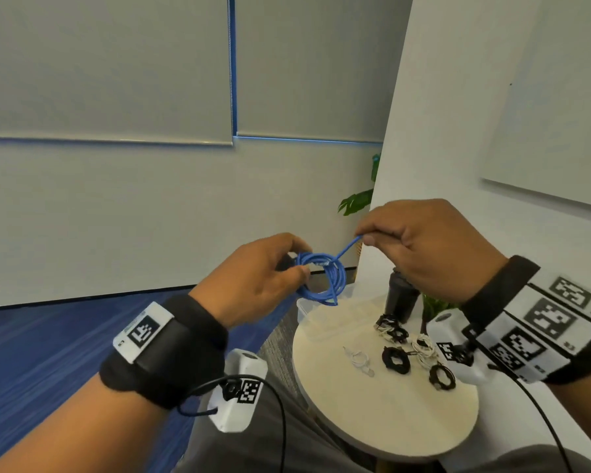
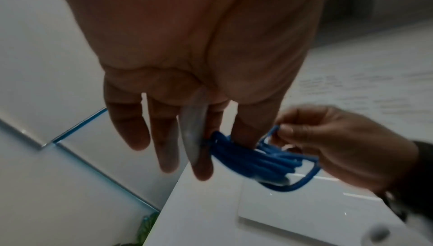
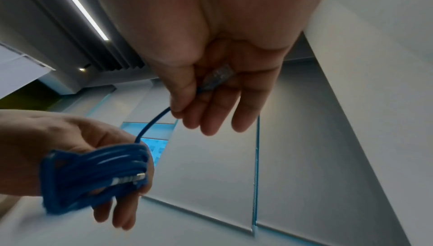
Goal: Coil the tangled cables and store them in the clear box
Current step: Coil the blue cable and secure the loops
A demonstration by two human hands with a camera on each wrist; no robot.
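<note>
Blue cable (image 1: 323, 279) coil was pinched by left hand (image 1: 253, 278); right hand (image 1: 420, 247) pinched its free end. Slack grip could let loops spring apart above clear box (image 1: 306, 310).

The clear box (image 1: 307, 310) sits at the worktop's (image 1: 382, 414) far left; coiled cables (image 1: 394, 359) lie right of it; both hands hover above.

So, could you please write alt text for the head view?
A left hand holds a coiled blue cable while the right hand pinches its free end, above a round table with small coiled cables and a clear box.
</note>
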